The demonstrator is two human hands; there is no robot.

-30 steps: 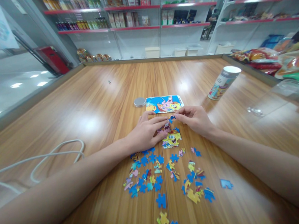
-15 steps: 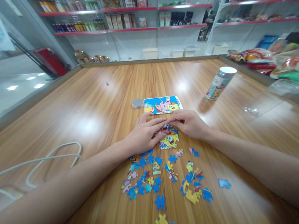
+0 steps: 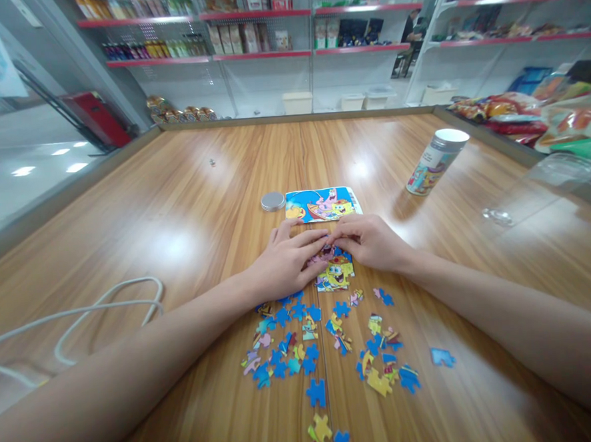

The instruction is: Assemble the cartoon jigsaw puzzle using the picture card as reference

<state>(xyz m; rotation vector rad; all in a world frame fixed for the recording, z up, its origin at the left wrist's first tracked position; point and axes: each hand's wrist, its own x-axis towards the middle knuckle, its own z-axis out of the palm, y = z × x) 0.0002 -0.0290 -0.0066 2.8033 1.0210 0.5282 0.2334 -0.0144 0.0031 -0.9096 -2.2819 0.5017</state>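
Observation:
A partly joined jigsaw puzzle point(image 3: 336, 274) with a yellow cartoon face lies flat before me. My left hand point(image 3: 290, 261) rests palm down over its left side, fingers stretched out and covering part of it. At its upper edge my right hand point(image 3: 369, 243) is closed in a pinch, its fingertips close to my left fingers. A puzzle piece seems to be under that pinch, mostly hidden by the fingers. Just beyond both hands is a picture card point(image 3: 322, 205) with the cartoon scene. Loose blue pieces point(image 3: 316, 393) and yellow pieces point(image 3: 379, 381) are scattered nearer to me.
A round metal lid point(image 3: 273, 201) lies left of the card. The printed canister point(image 3: 436, 162) stands at the right. A white cable point(image 3: 105, 306) loops over the table's left side. Snack bags point(image 3: 514, 111) and a clear plastic container point(image 3: 548, 185) are at the right edge.
Both hands keep nearly the same place over the puzzle. The whole view has shifted very slightly; the loose pieces lie as before.

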